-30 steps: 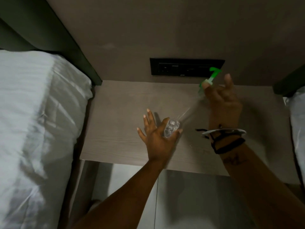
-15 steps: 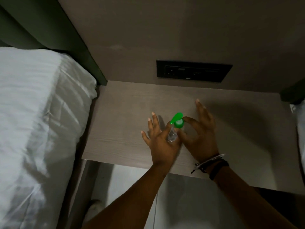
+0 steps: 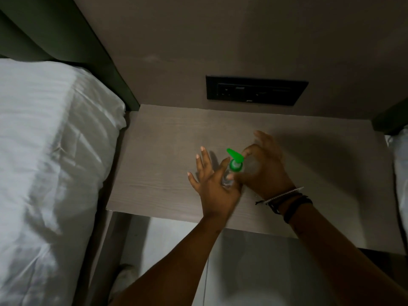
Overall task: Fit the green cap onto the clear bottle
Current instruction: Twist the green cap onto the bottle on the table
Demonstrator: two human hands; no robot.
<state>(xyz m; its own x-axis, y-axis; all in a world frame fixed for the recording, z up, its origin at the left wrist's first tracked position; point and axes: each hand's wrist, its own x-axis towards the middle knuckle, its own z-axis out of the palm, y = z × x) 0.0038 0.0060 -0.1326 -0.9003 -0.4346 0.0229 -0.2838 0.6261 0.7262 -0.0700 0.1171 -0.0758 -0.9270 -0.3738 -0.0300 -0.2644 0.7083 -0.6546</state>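
Note:
A small clear bottle [image 3: 227, 178] stands on the wooden bedside table [image 3: 167, 155], mostly hidden between my hands. My left hand [image 3: 215, 186] pinches its body with thumb and forefinger, the other fingers spread. The green cap [image 3: 235, 161], a pump top with its spout pointing up-left, sits on the bottle's neck. My right hand [image 3: 263, 167] holds the cap's collar from the right, with thumb and forefinger around it. How far the cap is seated cannot be made out.
A bed with white sheets [image 3: 48, 164] borders the table on the left. A black socket panel [image 3: 256, 90] is set in the wall behind. Another white bed edge [image 3: 400, 168] shows at the far right. The table's front edge lies just under my wrists.
My right hand brought the green cap from up near the socket panel down onto the bottle. Since half a second ago it has shifted around the cap and the spout has turned left.

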